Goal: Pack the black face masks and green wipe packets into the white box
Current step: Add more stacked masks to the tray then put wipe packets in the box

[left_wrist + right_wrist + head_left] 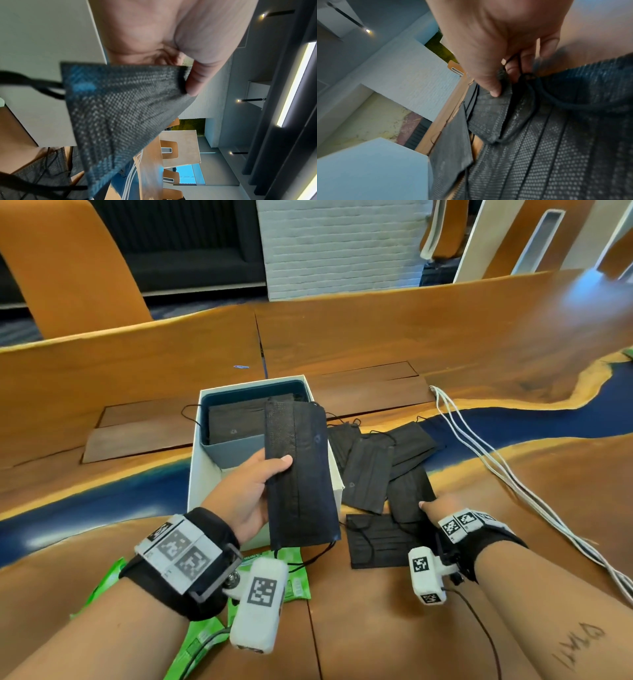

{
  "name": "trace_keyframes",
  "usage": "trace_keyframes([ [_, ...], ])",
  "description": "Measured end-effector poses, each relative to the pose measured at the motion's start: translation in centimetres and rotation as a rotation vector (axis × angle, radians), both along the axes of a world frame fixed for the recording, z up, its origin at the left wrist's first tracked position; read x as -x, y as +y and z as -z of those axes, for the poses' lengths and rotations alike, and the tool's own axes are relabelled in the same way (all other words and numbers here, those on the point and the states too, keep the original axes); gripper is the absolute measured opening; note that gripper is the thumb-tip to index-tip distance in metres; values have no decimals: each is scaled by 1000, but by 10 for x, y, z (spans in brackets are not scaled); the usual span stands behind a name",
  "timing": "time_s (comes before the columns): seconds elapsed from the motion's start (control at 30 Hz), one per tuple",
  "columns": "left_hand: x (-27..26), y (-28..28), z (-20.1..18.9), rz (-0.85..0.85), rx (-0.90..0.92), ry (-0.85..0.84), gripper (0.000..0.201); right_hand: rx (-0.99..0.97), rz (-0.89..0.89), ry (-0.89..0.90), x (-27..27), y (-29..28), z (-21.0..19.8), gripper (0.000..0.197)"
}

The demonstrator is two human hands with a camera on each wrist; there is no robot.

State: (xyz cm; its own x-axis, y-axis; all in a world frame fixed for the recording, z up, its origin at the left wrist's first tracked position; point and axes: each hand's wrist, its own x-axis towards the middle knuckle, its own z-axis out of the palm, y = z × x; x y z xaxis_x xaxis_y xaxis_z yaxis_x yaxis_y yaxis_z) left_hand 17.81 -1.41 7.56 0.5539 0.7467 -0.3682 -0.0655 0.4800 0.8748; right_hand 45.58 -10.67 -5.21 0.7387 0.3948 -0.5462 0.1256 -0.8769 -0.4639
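My left hand holds a stack of black face masks upright over the near right corner of the white box, thumb on top; the same held masks fill the left wrist view. Inside the box lie more black masks. To the right of the box, several loose masks are scattered on the table. My right hand pinches the near edge of one of them. Green wipe packets lie under my left wrist.
White cables run along the table at the right. The table is wood with a blue resin strip. Orange chairs stand behind it. Wrist cameras hang under both forearms.
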Motion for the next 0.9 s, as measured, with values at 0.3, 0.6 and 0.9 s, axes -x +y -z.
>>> trace_keyframes([
  [0.3, -20, -3, 3, 36, 35, -55, 17, -237, 92, 277, -9, -58, -6, 16],
  [0.6, -22, -18, 0, 79, 53, -85, 15, -79, -205, 240, 4, -91, -30, 40],
  [0.9, -4, -21, -6, 45, 36, -82, 16, 0, -501, 1, 19, -58, -27, 27],
])
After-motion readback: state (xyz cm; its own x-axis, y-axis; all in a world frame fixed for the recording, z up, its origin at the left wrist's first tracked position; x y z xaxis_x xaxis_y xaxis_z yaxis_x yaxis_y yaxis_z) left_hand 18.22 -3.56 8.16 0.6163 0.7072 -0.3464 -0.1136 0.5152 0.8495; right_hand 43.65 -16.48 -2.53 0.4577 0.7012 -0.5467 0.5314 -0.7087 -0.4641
